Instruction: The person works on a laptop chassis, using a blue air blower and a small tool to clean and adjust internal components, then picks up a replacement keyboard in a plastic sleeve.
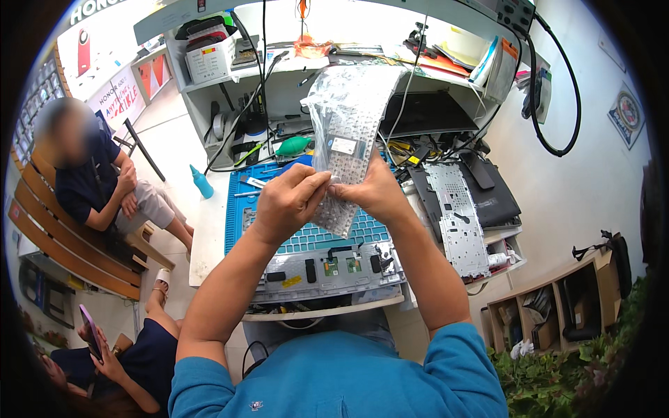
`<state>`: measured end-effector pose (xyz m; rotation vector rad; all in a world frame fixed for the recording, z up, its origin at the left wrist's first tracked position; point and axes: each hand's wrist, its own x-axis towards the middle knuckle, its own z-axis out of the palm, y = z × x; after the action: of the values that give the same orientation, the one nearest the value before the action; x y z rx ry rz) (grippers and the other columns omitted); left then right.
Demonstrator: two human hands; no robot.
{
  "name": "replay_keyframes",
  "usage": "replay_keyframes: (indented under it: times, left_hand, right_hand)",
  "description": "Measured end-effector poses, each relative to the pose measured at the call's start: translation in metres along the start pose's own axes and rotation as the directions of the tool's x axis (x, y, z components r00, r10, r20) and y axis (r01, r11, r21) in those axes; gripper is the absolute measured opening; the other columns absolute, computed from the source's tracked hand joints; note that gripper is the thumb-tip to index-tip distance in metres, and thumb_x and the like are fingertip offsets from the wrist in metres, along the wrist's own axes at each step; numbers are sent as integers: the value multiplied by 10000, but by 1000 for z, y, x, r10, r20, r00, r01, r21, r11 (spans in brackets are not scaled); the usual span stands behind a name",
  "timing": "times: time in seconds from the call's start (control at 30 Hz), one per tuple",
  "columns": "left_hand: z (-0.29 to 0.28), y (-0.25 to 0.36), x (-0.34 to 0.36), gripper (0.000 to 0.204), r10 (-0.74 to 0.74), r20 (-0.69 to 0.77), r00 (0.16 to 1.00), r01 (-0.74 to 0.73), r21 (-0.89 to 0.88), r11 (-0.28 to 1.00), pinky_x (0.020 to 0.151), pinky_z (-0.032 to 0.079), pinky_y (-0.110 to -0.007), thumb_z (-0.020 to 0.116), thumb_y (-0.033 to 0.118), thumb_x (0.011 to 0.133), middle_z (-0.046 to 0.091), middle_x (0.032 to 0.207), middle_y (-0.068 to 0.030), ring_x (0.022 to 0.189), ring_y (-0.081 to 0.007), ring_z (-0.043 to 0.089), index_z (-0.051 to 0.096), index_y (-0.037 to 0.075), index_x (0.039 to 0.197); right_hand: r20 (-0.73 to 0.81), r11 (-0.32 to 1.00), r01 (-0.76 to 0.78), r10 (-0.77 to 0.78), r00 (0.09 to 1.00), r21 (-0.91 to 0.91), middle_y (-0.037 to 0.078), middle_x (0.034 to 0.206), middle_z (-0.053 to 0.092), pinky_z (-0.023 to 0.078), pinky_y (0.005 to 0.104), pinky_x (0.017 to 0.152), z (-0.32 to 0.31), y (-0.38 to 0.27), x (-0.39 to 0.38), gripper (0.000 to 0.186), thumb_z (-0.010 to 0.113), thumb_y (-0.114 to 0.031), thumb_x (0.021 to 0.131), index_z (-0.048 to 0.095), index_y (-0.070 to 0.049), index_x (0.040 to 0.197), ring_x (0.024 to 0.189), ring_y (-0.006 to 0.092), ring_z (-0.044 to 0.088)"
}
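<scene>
Above the bench, both my hands hold a clear plastic bag [352, 87] with a thin, perforated silver panel inside, which looks like the back of a laptop keyboard; a white label [343, 145] shows on it. The fingers of my left hand [287, 200] pinch the bag's near left edge. My right hand [376, 189] grips its right side, with the thumb close to the left fingertips. Below them a silver laptop casing [313, 273] lies at the bench's front edge, partly over a blue repair mat [235, 209].
A teal bottle [201, 182] and a green air blower [293, 145] stand or lie left of the bag. On the right, a perforated metal plate [456, 219] rests by a black laptop [503, 202]. Black cables hang overhead. One person sits on a bench [66, 230]; another holds a phone [90, 327].
</scene>
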<state>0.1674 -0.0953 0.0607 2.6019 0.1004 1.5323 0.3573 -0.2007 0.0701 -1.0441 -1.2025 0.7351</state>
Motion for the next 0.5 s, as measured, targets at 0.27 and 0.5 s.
replay_keyframes:
  times: [0.27,0.5]
  left_hand:
    - [4,3,-5,263,10,-44,999,-8,28,1000,630,615,-360,859,-21,874,738,974,-106,746,-258,746,803,43,1122]
    - [-2,-2,-10,335,231,-48,972,-228,69,971,656,623,-356,868,-28,840,736,966,-89,760,-250,747,779,50,1153]
  right_hand:
    - [8,995,15,-15,1000,-100,156,1364,717,572,405,1103,-3,2,0,766,853,18,854,490,22,1528,1253,234,717]
    - [-100,946,-86,123,987,314,170,1326,721,595,388,1037,6,-3,2,617,845,-25,934,528,50,1458,1192,238,736]
